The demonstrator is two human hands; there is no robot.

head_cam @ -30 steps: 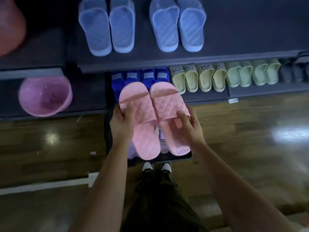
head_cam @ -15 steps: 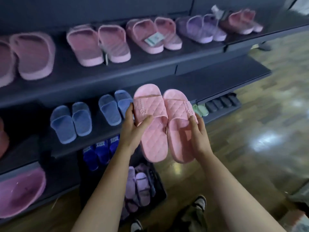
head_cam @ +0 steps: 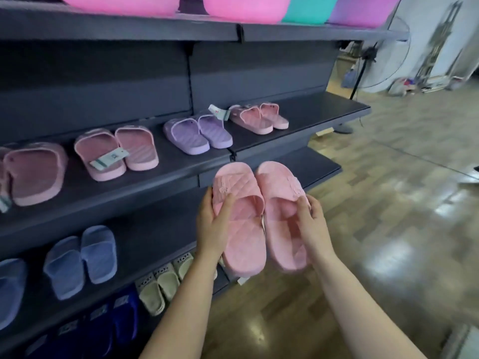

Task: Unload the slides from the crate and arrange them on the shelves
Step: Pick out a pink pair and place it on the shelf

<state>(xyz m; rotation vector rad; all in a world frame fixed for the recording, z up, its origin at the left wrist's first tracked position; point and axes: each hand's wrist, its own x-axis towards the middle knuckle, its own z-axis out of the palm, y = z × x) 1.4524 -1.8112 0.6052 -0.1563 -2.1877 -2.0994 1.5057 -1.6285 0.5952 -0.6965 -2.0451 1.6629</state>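
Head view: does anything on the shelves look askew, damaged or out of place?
Nothing damaged or spilled. Minor: a tag lies loose across one pink pair, and a second tag sticks up beside the purple pair. The quilted pair is not yet shelved, held by the left hand and right hand.

The cream slides (head_cam: 160, 283) carry dark block lettering across their straps that seems to read XOY, though it is blurred. The dark blue slides (head_cam: 121, 322) beside them bear similar marks, illegible here. The teal hang tags (head_cam: 108, 159) and the raised emblem on the pink slides (head_cam: 241, 218) cannot be read.
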